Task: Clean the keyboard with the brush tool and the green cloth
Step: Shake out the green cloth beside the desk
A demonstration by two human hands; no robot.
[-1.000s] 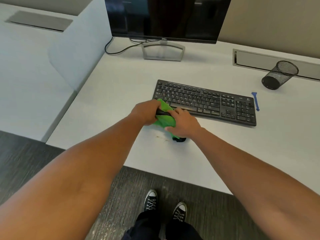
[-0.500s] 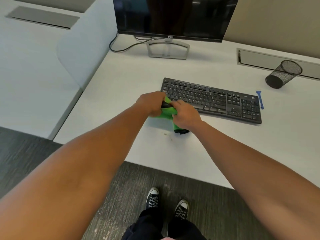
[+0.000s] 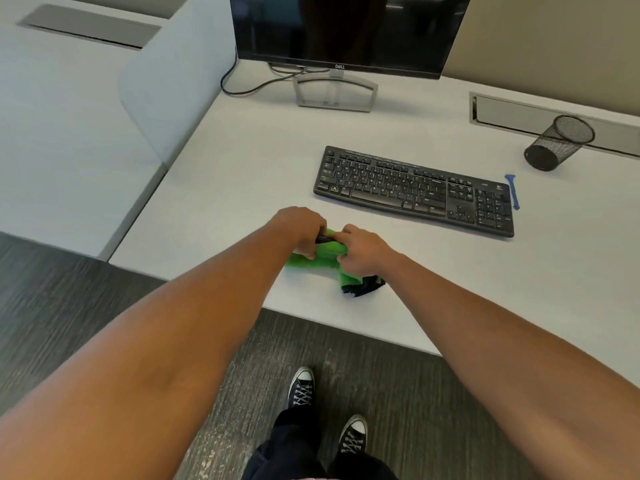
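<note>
Both hands work close together at the desk's near edge, just in front of the keyboard's left end. The left hand is curled around one end of a dark brush tool and over the green cloth; its fingers are bent tight, and a short black stretch of the handle shows between the 2 hands. The right hand is also closed, pinching the cloth around the tool, whose bristled black end sticks out just below that wrist and lies on or just above the desk. The cloth is bunched between the hands and trails onto the desk under the left hand. The keyboard lies apart from the hands, untouched, angled slightly on the desk, with a small blue tool just beside its right end and a tipped black mesh cup further beyond that end. A monitor stands well behind the keyboard. Judging by this, the step in hand looks like wiping the brush tool with the cloth, or sorting the 2 items between the hands, rather than cleaning the keys themselves. The next move probably calls for freeing 1 item into 1 hand, then carrying it forward to the keyboard's left end.
</note>
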